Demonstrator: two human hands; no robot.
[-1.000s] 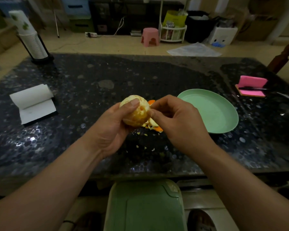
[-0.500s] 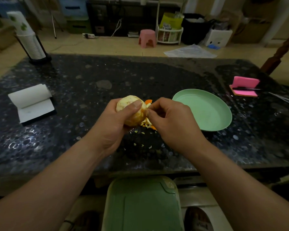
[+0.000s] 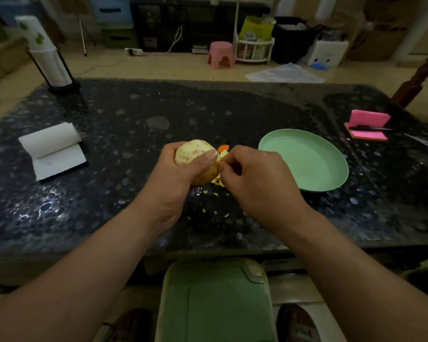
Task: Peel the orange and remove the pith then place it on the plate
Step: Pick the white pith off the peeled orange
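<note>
The orange (image 3: 192, 151) is held in the air above the table (image 3: 124, 114), a little to the left of the green plate (image 3: 307, 161) and not touching it. The left hand (image 3: 176, 186) grips it, with the thumb laid across the near face and the fingers curled round the far side. The right hand (image 3: 257, 183) is closed in a pinch at the fruit's right flank, on what looks like a shred of pith (image 3: 220, 156); the bit is too small to make out for sure. The fruit shows pale and whitish, so the rind seems to be mostly off. A piece of peel (image 3: 223, 147) lies beyond the hands, and crumbs (image 3: 215, 193) dot the table beneath them.

The orange is probably light enough for one hand. Without its rind it is likely soft and easily bruised, and a hard squeeze could split a segment and let juice out. Dry pith should give the fingers some hold, but any broken skin would turn wet and slippery. The best hold seems to be a loose cradle round the middle with the fingers spread, turning the fruit to bring up each patch. Pith probably tears into short strands, so it is best pinched low and pulled along the surface. The fruit is round and may roll, so it should be lowered onto the plate, not dropped.
</note>
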